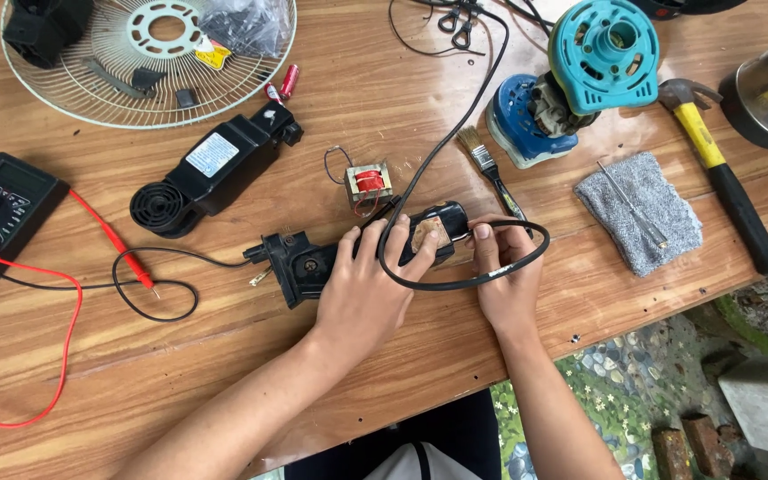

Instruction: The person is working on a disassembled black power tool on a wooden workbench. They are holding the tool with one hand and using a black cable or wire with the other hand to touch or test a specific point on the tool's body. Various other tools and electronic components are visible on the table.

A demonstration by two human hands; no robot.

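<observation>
A wooden plank table [375, 107] fills the view, with pebbled ground and bricks beyond its near right edge. At far left lies a black multimeter [0, 212], its red lead [108, 233] and a black lead [157, 284] trailing over the wood. Behind it a white wire fan guard [91, 98] lies flat, holding small parts and a plastic bag. Just right of the meter rests a black fan housing piece [206, 171], and near it a small transformer [368, 182] with a red winding.

At the centre the left hand [368, 289] lies over a black plastic switch housing [313, 260], fingers curled around its body and clamped on it. A black power cord [468, 267] loops in front of the housing, across the fingers of both hands. The right hand [504, 276] touches the housing's right end, thumb pressed against it; whether it grips the cord I cannot tell.

Right of the hands lie a paintbrush [491, 169], a blue and teal fan motor [571, 76], a grey cloth [637, 212] with a thin metal rod on it, and a yellow-handled hammer [722, 169].
</observation>
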